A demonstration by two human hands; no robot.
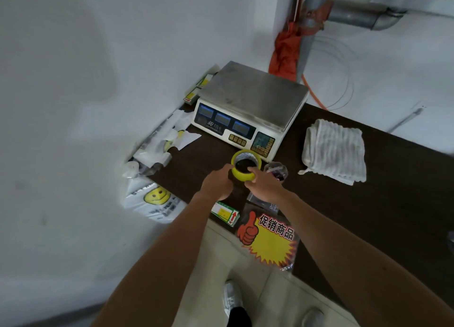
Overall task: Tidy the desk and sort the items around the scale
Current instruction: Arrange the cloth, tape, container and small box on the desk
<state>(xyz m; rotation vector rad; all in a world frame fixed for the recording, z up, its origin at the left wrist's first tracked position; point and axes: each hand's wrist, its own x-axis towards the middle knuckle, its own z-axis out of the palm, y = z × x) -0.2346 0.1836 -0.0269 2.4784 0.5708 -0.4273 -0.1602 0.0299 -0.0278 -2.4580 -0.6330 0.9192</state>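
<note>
Your left hand (pixel 217 185) and right hand (pixel 264 188) grip the yellow tape (pixel 242 177) just before the scale (pixel 250 110), which sits at the desk's (pixel 368 216) far left corner. A folded towel (pixel 335 152) lies right of it, apart.

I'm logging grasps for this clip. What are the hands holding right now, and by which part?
Both hands hold the yellow tape roll: the left hand grips its left outer wall, the right hand its right side.

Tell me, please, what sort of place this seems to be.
Probably a small shop's counter: an electronic price scale sits on the dark desk, a starburst promotion sign lies at its near edge, and smiley-printed plastic bags sit at its left end.
</note>
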